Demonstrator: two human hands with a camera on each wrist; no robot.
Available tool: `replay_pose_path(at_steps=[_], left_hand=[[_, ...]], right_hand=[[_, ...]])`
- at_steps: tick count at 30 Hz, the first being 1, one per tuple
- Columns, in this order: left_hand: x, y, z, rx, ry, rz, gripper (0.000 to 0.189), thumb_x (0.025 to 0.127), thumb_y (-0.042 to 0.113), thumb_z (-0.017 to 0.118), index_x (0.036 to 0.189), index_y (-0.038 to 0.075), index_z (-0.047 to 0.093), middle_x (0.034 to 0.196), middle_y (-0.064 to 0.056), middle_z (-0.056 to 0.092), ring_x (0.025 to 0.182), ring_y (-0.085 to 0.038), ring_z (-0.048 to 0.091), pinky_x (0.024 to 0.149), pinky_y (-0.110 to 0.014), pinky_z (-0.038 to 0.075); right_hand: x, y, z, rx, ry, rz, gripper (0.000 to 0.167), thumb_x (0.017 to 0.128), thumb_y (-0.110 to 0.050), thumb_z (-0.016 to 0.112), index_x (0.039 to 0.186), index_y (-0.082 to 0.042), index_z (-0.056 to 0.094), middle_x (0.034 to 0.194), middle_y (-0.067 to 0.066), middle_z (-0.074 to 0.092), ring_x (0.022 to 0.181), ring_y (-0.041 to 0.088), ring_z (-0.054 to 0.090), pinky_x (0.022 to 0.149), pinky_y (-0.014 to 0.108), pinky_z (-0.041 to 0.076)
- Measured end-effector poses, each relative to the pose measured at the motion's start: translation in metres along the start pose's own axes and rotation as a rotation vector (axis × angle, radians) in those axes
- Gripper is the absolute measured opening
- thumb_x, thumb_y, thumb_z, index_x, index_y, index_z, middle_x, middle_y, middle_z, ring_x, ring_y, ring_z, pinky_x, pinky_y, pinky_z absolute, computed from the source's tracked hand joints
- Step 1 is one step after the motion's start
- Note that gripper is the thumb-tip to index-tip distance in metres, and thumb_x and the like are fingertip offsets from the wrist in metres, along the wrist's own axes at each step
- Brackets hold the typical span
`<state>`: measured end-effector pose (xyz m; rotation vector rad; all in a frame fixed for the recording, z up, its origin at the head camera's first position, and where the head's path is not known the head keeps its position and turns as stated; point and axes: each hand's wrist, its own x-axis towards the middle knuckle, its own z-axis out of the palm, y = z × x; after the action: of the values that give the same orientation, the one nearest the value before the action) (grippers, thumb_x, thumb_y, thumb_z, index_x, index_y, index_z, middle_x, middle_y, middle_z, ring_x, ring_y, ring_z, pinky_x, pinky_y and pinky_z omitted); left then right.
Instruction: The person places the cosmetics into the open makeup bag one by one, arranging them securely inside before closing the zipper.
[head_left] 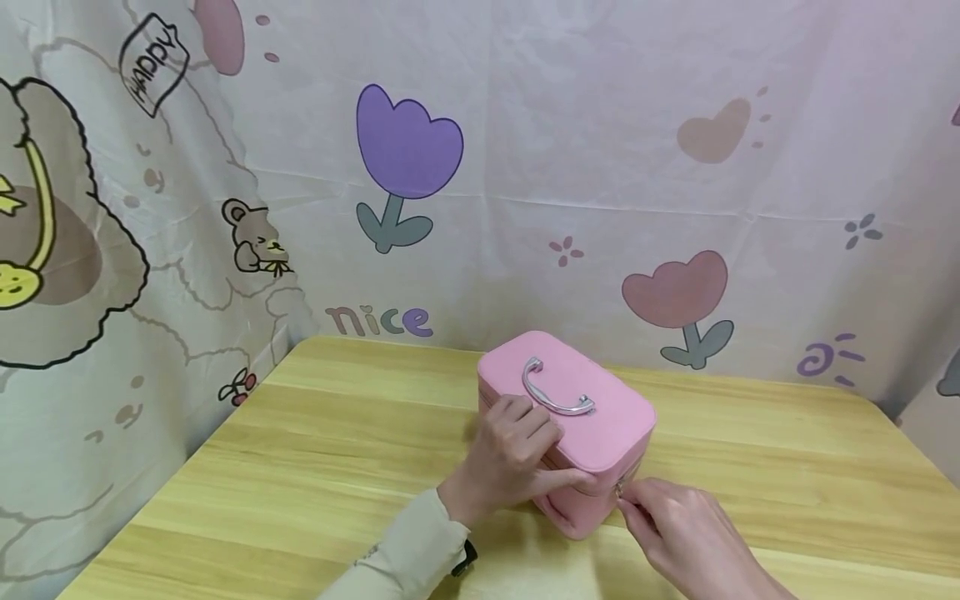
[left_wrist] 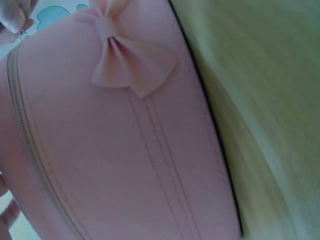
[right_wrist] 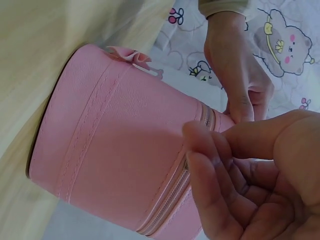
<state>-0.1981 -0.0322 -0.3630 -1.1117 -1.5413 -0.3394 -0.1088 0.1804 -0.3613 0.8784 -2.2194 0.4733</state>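
Observation:
A pink zippered cosmetic case (head_left: 603, 396) stands on the table, its lid down and a silver handle (head_left: 542, 400) on top. My left hand (head_left: 513, 450) holds the lid along its front edge, fingers curled on top and thumb stretched along the side. At the case's right corner, my right hand (head_left: 690, 525) pinches the small metal zipper pull (head_left: 619, 488). The zipper (left_wrist: 22, 115) runs around the case just below the lid, as the left wrist view shows. A pink bow (left_wrist: 132, 65) decorates the front. Fingers partly cover the pull in the right wrist view.
The light wooden table (head_left: 300, 467) extends to both sides of the case. Behind it hangs a pale printed cloth (head_left: 525, 125) with flowers and bears, and it continues along the left side. A black item (head_left: 465, 558) shows at the left sleeve cuff.

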Motion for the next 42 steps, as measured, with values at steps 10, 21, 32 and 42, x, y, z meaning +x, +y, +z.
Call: replay_pose_path(at_steps=[10, 21, 32, 42], left_hand=[[-0.001, 0.004, 0.0, 0.01, -0.002, -0.041, 0.055, 0.067, 0.063, 0.076, 0.067, 0.014, 0.051, 0.066, 0.005, 0.047, 0.067, -0.015, 0.046, 0.067, -0.026, 0.04], [0.0, 0.005, -0.001, 0.003, -0.019, -0.07, 0.055, 0.067, 0.063, 0.076, 0.066, 0.014, 0.049, 0.067, 0.005, 0.046, 0.068, -0.015, 0.045, 0.068, -0.026, 0.04], [-0.009, -0.023, -0.015, -0.227, -0.211, -0.184, 0.038, 0.069, 0.04, 0.082, 0.086, 0.009, 0.069, 0.089, 0.0, 0.059, 0.081, -0.014, 0.051, 0.075, -0.022, 0.043], [-0.013, -0.029, -0.012, -0.183, -0.304, -0.319, 0.056, 0.069, 0.053, 0.081, 0.099, 0.008, 0.064, 0.107, -0.006, 0.056, 0.101, -0.019, 0.052, 0.088, -0.028, 0.045]], right_hand=[[0.002, -0.002, 0.005, 0.065, 0.026, -0.072, 0.041, 0.102, -0.038, 0.031, 0.068, -0.023, 0.049, 0.063, -0.022, 0.034, 0.057, -0.011, 0.027, 0.046, 0.007, 0.023], [0.002, -0.003, 0.01, 0.136, 0.017, -0.105, 0.039, 0.103, -0.036, 0.034, 0.074, -0.02, 0.055, 0.065, -0.02, 0.039, 0.059, -0.01, 0.032, 0.048, 0.006, 0.026], [-0.001, 0.002, 0.008, 0.088, -0.037, -0.057, 0.032, 0.075, -0.006, 0.064, 0.064, -0.027, 0.042, 0.062, -0.024, 0.029, 0.057, -0.012, 0.026, 0.047, 0.006, 0.022], [0.001, 0.0, 0.008, 0.056, -0.002, -0.084, 0.03, 0.077, -0.009, 0.056, 0.062, -0.026, 0.037, 0.059, -0.021, 0.025, 0.056, -0.009, 0.021, 0.047, 0.007, 0.019]])
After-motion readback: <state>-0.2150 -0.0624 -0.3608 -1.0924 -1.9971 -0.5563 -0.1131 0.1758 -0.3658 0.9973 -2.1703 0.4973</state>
